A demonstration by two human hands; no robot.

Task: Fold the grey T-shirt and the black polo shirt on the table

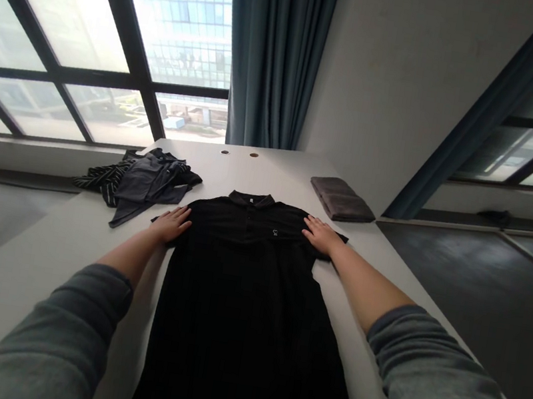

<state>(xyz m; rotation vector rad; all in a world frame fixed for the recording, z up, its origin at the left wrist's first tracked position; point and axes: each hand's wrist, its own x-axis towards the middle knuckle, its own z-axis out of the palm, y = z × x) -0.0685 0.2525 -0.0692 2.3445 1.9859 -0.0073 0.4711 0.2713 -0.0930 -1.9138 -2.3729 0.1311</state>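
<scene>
Head view: left hand (172, 224) and right hand (322, 235) both open, palms down and flat, fingers loosely apart, no grip on anything, the left resting at the shirt's shoulder beside its sleeve, the right on the opposite shoulder just above its sleeve; under them, a black polo shirt (232, 315) spread flat and face up along the middle of a white desk (26, 276), collar toward the far edge, buttoned placket closed, small pale chest logo (275, 232), short sleeves out to either side, body smooth, hem running past the bottom of the frame; near the left sleeve, a crumpled dark grey garment (158, 181) over a black-and-white striped cloth (102, 179), the heap close to the desk's left edge; beyond the right shoulder and well clear of the shirt, a folded grey-brown towel (342, 199) near the right edge; at the far edge, two small round grommets (254, 154); on both sides of the shirt, strips of bare desk under the forearms, the wider one on the left, and beyond the far edge, a large window (54, 38) and a teal curtain (275, 46)
</scene>
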